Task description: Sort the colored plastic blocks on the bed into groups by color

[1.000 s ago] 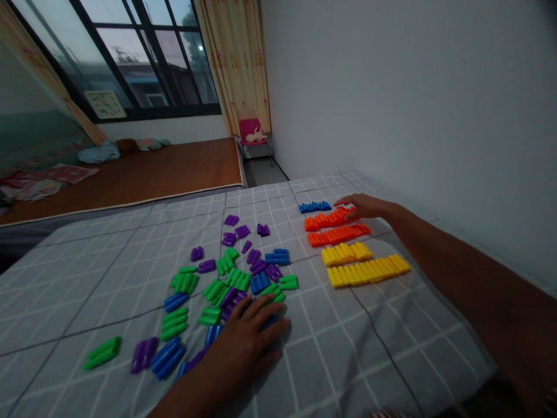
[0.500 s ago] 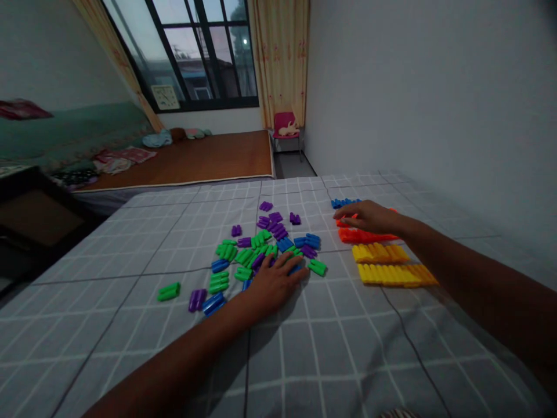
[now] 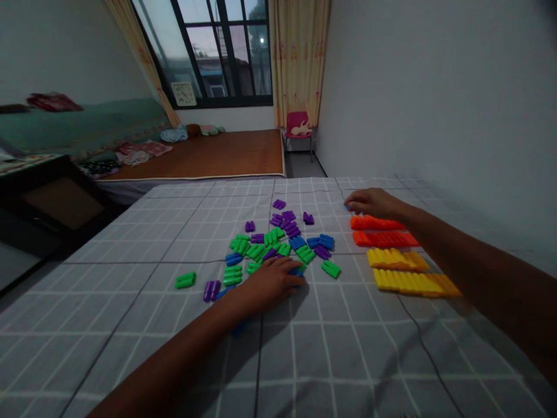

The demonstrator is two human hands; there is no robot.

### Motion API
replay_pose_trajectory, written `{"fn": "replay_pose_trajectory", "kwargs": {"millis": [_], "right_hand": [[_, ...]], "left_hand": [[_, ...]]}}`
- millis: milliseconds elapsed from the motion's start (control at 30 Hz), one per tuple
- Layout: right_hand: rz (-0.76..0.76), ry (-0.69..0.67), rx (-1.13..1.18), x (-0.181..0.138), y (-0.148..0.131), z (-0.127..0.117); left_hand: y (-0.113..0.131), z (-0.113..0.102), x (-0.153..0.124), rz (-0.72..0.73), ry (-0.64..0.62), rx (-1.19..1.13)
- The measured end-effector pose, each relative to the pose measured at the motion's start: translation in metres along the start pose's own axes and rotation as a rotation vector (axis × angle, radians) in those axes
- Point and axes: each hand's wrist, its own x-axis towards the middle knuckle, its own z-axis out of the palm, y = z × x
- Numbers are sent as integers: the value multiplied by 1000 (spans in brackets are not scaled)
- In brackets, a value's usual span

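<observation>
From where I stand, the right side of the checked sheet [image 3: 331,342] is the orderly one: two orange rows [image 3: 378,238] lie just beyond two yellow rows [image 3: 404,280], packed side by side. I spot no loose orange or yellow on the left, so those colours look finished. Plenty is left in the middle: green pieces [image 3: 185,280], purple pieces [image 3: 212,290] and blue pieces [image 3: 326,241] lie mixed in a loose heap, with strays to its left, right and far side.

The right hand [image 3: 374,202] arches just beyond the orange rows, fingers bent down, with a bit of blue [image 3: 347,206] peeping out at the fingertips. Whether it grips that or merely touches it, I can't tell, and anything more beneath the palm is hidden. The left hand [image 3: 274,281] lies low over the near side of the heap, fingers reaching forward, blue showing under them; I can't make out whether they have closed on it.

The pieces look like smooth, hard plastic, short rounded tubes joined side by side, so the rows read as ribbed bars. The sheet seems soft, grey with pale lines and a few darker ones, gently rumpled. Past its far edge lies a flat brown mat [image 3: 209,154].
</observation>
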Motion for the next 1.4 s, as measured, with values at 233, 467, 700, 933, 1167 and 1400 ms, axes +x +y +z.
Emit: {"fn": "replay_pose_trajectory", "kwargs": {"millis": [233, 467, 700, 933, 1167, 1400], "right_hand": [[-277, -430, -168, 11, -58, 47], [-216, -424, -211, -1, -43, 63], [-220, -407, -112, 5, -53, 60], [-191, -56, -239, 55, -96, 112], [-203, -155, -275, 53, -116, 120], [-204, -164, -165, 23, -99, 102]], "left_hand": [[-49, -24, -19, -137, 327, -345], [-113, -34, -43, -463, 523, -503], [-112, -13, -34, -383, 356, -447], [-97, 5, -22, -308, 358, -359], [-103, 10, -26, -305, 395, -363], [-108, 14, -25, -297, 403, -334]]}}
